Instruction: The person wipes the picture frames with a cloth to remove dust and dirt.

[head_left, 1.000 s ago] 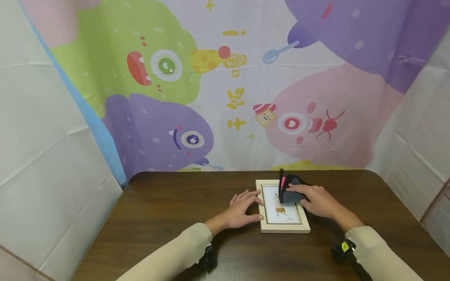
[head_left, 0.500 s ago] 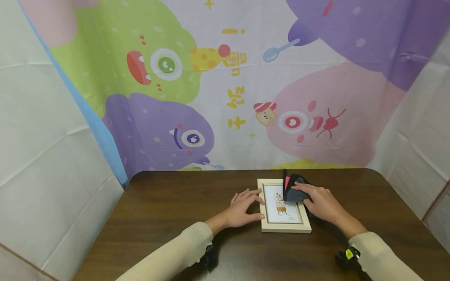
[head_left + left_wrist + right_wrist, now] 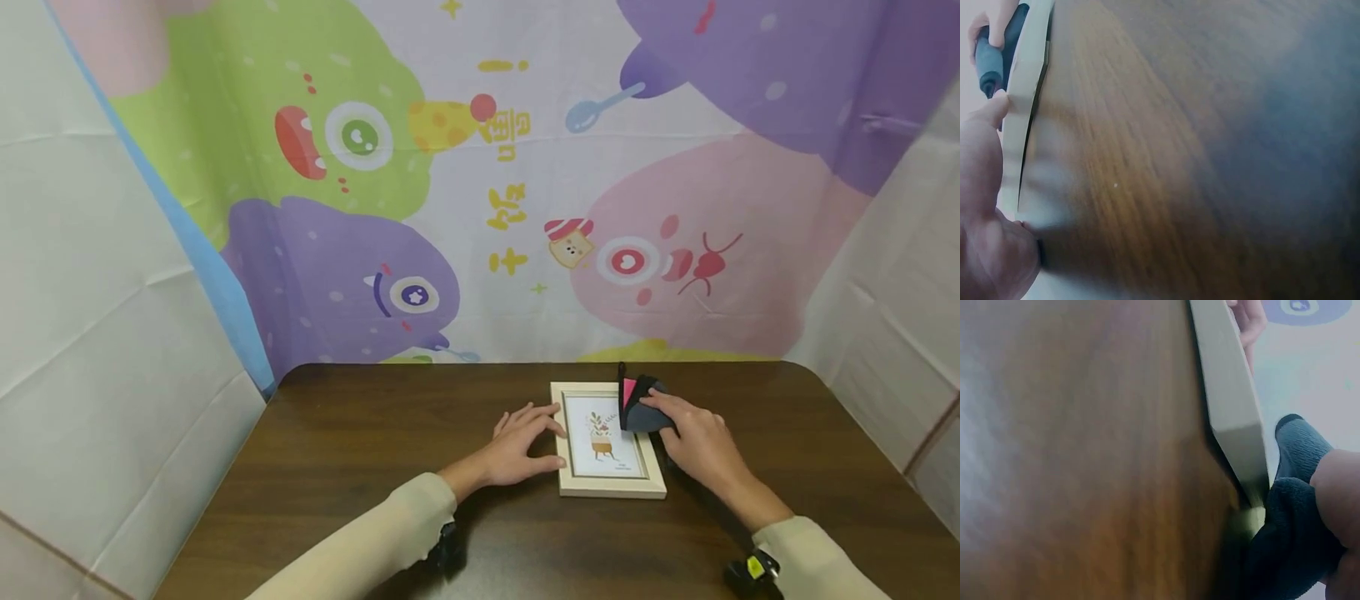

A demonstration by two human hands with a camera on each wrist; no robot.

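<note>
A cream picture frame (image 3: 611, 487) lies flat on the dark wooden table, its print showing a potted plant. My left hand (image 3: 517, 450) rests against the frame's left side, fingers spread and relaxed, fingertips and thumb touching the border. In my right hand (image 3: 701, 442) I grip a folded dark grey cloth (image 3: 645, 417) with black edging and a pink patch. The cloth sits over the upper right part of the frame. In the right wrist view, the fuzzy cloth (image 3: 1294, 537) bunches under my fingers beside the frame's corner (image 3: 1241, 444).
The brown wooden table (image 3: 360, 467) spreads around the frame. Behind it hangs a cartoon-printed cloth backdrop (image 3: 510, 317), and pale sheets (image 3: 127, 333) hang at both sides. A dark wrist device (image 3: 750, 571) sits at the right sleeve.
My right hand has slid the cloth to the right across the frame, uncovering more of the plant print. The left hand keeps its place against the frame's left edge.
</note>
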